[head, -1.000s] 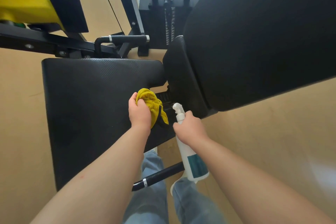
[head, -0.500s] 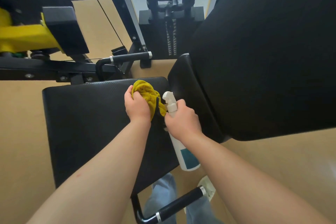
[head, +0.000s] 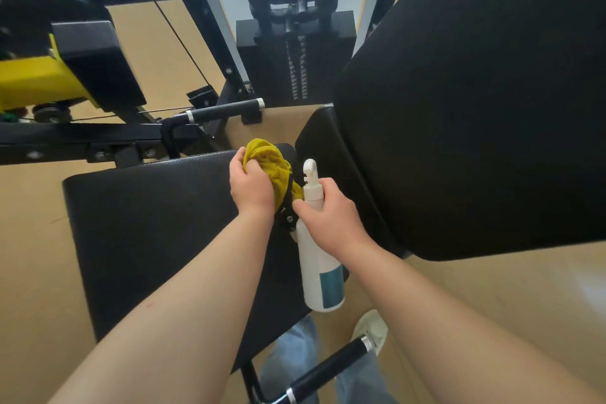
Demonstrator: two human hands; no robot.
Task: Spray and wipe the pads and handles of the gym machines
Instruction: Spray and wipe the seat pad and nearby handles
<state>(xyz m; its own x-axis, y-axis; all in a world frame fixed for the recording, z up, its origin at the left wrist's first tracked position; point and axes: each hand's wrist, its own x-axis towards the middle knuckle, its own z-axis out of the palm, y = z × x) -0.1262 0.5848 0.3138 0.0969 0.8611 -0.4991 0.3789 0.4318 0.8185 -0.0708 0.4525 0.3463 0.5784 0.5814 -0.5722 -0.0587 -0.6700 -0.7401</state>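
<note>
Both our hands have slid further along the right edge of the seat pad (head: pixel 157 233) since the earlier frames, and the cloth (head: pixel 269 157) now sits on its far corner, just left of the frame's centre. Our left hand (head: pixel 251 185) has its grip closed round the bunched yellow cloth and presses it down there, which we judge to be the wipe reaching that corner. Our right hand (head: pixel 331 211) wraps its grip round the neck of the white spray bottle (head: pixel 319 266), nozzle up and body hanging beside the pad's edge, probably held clear of the cloth yet ready for another spray. The big back pad (head: pixel 475 108) fills the right of the frame, its lower end close beside the bottle, so the gap between the pads looks tight to work in. One black handle (head: pixel 223 108) lies just above the cloth, and a second handle (head: pixel 328 367) crosses the bottom near a shoe (head: pixel 370 328). The weight stack (head: pixel 295 69) stands at top centre.
</note>
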